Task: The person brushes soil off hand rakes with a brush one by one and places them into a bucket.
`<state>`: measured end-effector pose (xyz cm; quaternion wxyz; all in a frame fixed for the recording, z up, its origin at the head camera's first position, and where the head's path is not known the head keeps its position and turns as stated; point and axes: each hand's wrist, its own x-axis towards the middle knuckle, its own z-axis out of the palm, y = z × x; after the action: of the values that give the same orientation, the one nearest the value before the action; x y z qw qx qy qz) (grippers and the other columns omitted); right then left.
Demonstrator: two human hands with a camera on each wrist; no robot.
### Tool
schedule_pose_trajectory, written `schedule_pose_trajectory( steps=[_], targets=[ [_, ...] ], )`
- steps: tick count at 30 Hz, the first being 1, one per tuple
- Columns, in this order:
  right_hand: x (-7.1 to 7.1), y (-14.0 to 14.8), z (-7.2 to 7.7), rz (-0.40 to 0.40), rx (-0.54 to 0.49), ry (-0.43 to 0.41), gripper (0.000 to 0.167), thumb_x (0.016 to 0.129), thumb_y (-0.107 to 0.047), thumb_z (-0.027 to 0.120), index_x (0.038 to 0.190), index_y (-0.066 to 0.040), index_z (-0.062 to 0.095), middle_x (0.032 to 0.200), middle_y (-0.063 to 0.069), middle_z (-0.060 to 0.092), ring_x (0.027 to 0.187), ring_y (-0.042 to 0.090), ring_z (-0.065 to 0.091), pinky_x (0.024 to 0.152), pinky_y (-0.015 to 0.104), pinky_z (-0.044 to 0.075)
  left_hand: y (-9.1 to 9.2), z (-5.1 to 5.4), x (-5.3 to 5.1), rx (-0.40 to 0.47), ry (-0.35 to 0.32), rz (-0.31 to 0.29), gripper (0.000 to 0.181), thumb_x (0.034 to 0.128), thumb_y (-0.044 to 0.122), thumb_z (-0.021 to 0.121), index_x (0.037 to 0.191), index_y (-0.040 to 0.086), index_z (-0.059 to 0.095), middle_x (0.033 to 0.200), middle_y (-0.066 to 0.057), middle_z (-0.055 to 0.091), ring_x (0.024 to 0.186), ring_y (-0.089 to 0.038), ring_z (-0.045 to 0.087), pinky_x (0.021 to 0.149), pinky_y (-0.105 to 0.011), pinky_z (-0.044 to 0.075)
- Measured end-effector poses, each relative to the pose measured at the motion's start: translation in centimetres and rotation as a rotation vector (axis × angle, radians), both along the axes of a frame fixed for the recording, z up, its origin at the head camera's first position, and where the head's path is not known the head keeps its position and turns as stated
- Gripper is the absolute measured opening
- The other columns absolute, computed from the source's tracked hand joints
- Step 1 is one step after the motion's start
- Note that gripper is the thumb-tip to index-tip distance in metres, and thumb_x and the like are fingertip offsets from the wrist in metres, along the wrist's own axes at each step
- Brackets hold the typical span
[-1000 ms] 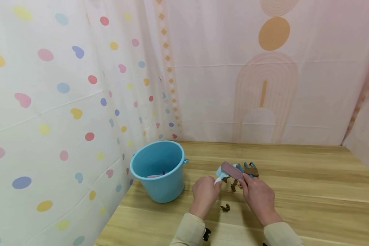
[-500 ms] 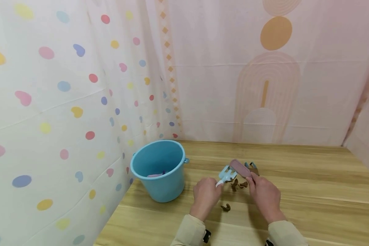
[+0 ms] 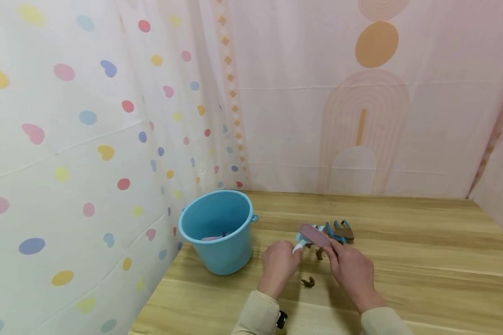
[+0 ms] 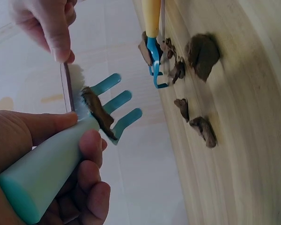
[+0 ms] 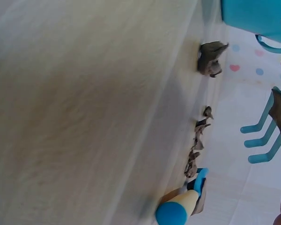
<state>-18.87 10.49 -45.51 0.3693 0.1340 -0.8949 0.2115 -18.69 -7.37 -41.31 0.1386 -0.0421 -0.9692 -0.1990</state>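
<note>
My left hand (image 3: 281, 263) grips the pale green handle of a small light blue hand rake (image 4: 117, 101), its tines pointing away and held above the table. A brown, leaf-like clump (image 4: 97, 112) clings to the base of those tines. My right hand (image 3: 354, 272) holds a mauve brush (image 3: 314, 235) by its handle. The brush lies across the rake head, its whitish bristles (image 4: 77, 82) facing the rake and beside the clump. A second, darker blue rake (image 4: 155, 56) with a yellow handle lies on the table, brown matter on its tines.
Several brown, dried-looking bits, one nearer the front (image 3: 308, 282), lie on the wooden table (image 3: 423, 260). At left stands a blue bucket (image 3: 224, 253) with a purplish item (image 3: 211, 238) inside. Patterned curtains (image 3: 285, 116) hang behind and at the left.
The brush first moved right, off part of the rake head, then back left across it. My left hand has stayed nearly in place with the rake.
</note>
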Motion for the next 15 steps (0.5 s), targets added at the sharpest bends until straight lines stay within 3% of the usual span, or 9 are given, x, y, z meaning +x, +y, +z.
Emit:
schedule_pose_trajectory(
  steps=[5,15],
  targets=[
    [-0.2,-0.1,0.2,-0.017,-0.049,-0.122,0.022,0.09,-0.024,0.072,0.104,-0.008,0.074,0.073,0.013,0.068,0.054,0.03,0.061,0.042,0.042,0.041,0.2,-0.2,0.0,-0.005,0.011,0.005,0.047,0.0937,0.032,0.067,0.052,0.018,0.05,0.047,0.006,0.042,0.044,-0.011,0.041,0.044,-0.029,0.033],
    [-0.5,1.6,0.9,-0.041,-0.12,-0.317,0.029,0.098,-0.025,0.062,0.116,-0.003,0.07,0.081,0.018,0.069,0.058,0.029,0.059,0.045,0.043,0.043,0.4,-0.2,0.5,0.012,-0.01,-0.032,0.046,0.0931,0.032,0.067,0.052,0.018,0.054,0.048,0.005,0.044,0.045,-0.012,0.042,0.046,-0.029,0.033]
  ],
)
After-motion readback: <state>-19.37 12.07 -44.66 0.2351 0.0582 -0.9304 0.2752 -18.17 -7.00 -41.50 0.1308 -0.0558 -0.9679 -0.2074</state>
